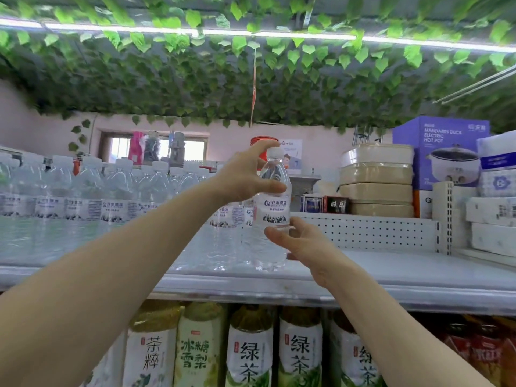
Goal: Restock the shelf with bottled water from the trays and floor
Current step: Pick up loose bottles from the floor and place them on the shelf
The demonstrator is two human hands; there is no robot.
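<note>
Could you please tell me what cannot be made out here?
The trays and floor: outside the head view's edges.
Base of the water bottle: blurred; contact with the shelf unclear, right hand partly covering.
Count of rear water bottles: blurred, hidden behind front rows.

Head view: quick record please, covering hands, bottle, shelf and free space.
left hand: grips bottle near the cap
right hand: holds bottle below the label
bottle: upright, at right end of water row
shelf: water row fills the left part; bare to the right of bottle
below: tea bottles
</note>
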